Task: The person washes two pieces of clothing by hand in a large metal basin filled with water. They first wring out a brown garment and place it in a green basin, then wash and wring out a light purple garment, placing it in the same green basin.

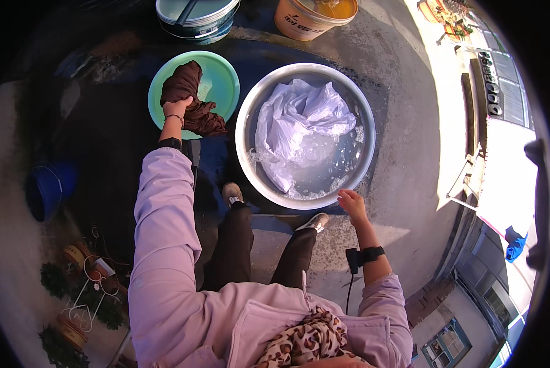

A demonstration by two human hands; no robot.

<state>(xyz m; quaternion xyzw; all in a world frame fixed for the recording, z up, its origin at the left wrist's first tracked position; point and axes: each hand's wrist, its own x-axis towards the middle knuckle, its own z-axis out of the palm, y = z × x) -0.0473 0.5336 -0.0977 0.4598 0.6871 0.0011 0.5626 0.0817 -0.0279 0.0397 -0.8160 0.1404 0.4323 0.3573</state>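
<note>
My left hand (178,110) is closed round a bunched dark brown cloth (182,81). The cloth lies in and over a light green basin (229,76), one end hanging past the basin's near edge. To the right stands a wide metal basin (244,147) of water with suds along its inner side. White fabric (296,116), tinted lilac, is heaped in it, partly under the water. Just off this basin's near right rim, my right hand (353,205) hovers with loosely curled fingers and nothing visible in them.
Beyond the basins stand a teal bucket (204,30) with a dark stick-like thing in it and an orange-cream bucket (302,24). A blue bucket (44,191) lies at far left. My shoes (317,222) are close to the metal basin on wet concrete. A cable hangs from my right wristband.
</note>
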